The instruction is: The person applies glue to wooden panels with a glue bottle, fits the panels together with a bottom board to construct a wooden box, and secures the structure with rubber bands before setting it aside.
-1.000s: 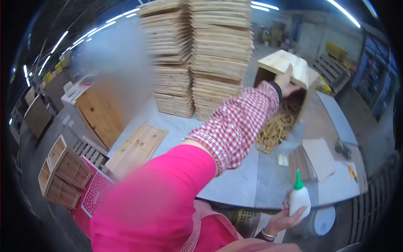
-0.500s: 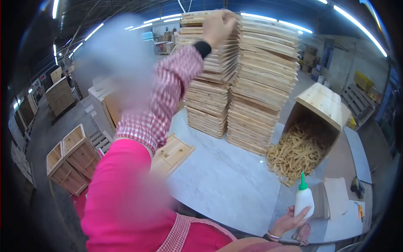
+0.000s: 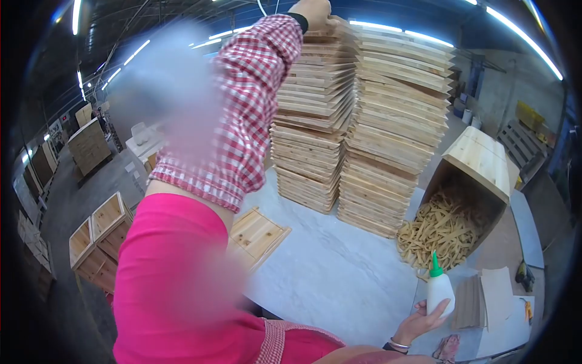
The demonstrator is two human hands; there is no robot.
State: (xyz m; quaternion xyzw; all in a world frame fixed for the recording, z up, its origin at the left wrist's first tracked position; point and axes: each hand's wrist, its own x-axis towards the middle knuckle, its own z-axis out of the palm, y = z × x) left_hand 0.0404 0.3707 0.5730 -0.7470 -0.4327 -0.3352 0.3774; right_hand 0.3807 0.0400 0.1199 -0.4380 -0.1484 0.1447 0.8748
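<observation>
My right hand [image 3: 419,323] holds a white squeeze bottle [image 3: 440,297] with a green nozzle, upright over the near right of the table. Stretched up across the view, my left arm in a checked sleeve ends in my left hand [image 3: 313,12], at the top of the left stack of wooden panels [image 3: 309,142]. The fingers of that hand are curled at the edge of the top wooden panel [image 3: 341,28], which looks blurred; part of the hand is cut off by the frame. A second tall stack of panels [image 3: 388,139] stands close on the right.
A tipped wooden box [image 3: 479,159] spills pale curled strips [image 3: 439,233] onto the table [image 3: 333,276]. One slatted wooden panel [image 3: 257,233] lies left. Thin sheets [image 3: 485,297], a pink cloth [image 3: 447,347] and a dark tool [image 3: 524,276] lie right. Wooden crates [image 3: 100,233] stand on the floor.
My left hand has moved higher, to the top edge of the view. The view has shifted slightly, so the stacks sit lower and further right. My right hand still holds the bottle.
</observation>
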